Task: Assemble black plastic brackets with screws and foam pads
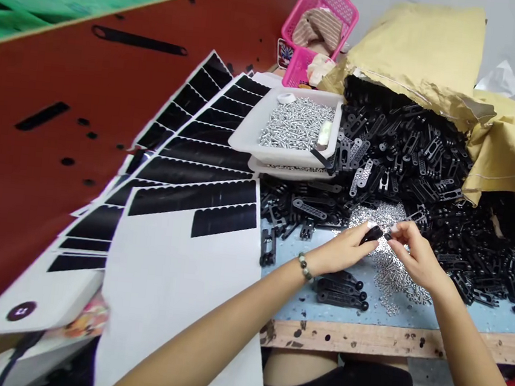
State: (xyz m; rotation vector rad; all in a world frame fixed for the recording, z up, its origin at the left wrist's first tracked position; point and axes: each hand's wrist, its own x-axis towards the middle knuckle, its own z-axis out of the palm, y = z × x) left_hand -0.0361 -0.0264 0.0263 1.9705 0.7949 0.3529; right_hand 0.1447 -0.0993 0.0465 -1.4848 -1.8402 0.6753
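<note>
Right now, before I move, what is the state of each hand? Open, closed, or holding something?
Left hand: closed, holding a small black plastic part.
Right hand: closed in a pinch, holding something too small to tell.

Blue tabletop [286, 296] shows in a strip in front of the L hand [340, 249] and R hand [417, 257], so there's room to pass low along the wood edge [362, 339], though loose screws [390, 275] and a short row of black parts [342, 289] sit right by the hands. Fwd reach is blocked by the big black heap [406, 165] spilling from the paper sack [417, 50], w/ the white tray [244, 137] beside it. On the left, overlapping white sheets [175, 294] cover the way.
</note>
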